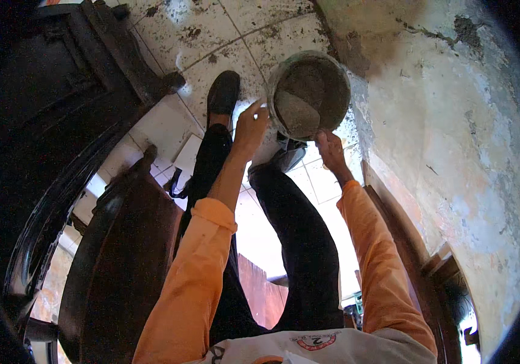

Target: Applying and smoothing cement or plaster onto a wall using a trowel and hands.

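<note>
A round bucket [308,82] holds grey-brown mixture, with a paler lump or slab in its lower left. My right hand [329,145] grips the bucket's rim at the near right side. Beside the bucket's left wall, my left hand [251,124] has its fingers curled closed; whether they hold the rim, a handle or something else is too small to tell. My dark shoes [223,91] are on the tiled floor, one left of the bucket and the other partly hidden below it.
Dark carved wooden furniture [72,79] and a brown wooden piece [114,261] crowd the left. A patchy, flaking wall [442,121] runs along the right, with a wooden edge low beside it. The white tiles [187,36] are spattered with dark debris.
</note>
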Tool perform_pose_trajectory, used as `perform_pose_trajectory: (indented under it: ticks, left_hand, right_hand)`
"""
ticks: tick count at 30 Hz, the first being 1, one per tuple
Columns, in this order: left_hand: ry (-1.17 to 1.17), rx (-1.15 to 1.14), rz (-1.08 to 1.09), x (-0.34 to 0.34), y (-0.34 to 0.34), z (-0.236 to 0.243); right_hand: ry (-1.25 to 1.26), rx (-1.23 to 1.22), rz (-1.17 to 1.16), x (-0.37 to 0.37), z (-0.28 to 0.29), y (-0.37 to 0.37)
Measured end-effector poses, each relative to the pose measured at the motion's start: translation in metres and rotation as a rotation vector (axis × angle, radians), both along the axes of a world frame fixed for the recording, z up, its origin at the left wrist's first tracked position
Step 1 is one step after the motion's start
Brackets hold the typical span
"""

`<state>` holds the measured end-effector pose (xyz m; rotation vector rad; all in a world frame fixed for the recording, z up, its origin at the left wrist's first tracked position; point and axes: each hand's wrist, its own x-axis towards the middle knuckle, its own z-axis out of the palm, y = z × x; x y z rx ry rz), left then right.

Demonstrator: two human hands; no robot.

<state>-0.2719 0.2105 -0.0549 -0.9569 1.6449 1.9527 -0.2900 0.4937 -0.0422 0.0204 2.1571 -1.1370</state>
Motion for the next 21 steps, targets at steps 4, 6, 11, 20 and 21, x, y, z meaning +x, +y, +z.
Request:
perform_pose_trajectory:
  ticks: [4,6,11,20,21]
  left_hand:
    - [0.058,0.097,0.100,0.017,-0.015,-0.013]
    - [-0.017,0.175,0.145,0.022,-0.008,-0.008]
    - [-0.115,0.223,0.029,0.031,-0.033,-0.018]
    - [0.169,-0.470,-0.544,-0.017,-0.043,0.134]
    - [0.484,-0.887,-0.538,0.014,-0.153,0.144]
  right_hand:
    - [-0.175,-0.094,-0.215,0.013,-0.005,-0.020]
    - [-0.141,-0.147,-0.277,0.013,0.015,-0.023]
    - [0.005,-0.214,-0.270,-0.027,0.110,-0.027]
    - [0.413,0.144,-0.188,-0.080,0.447,-0.019]
    - [0.494,0.011,-0.141,-0.094,0.486,-0.073]
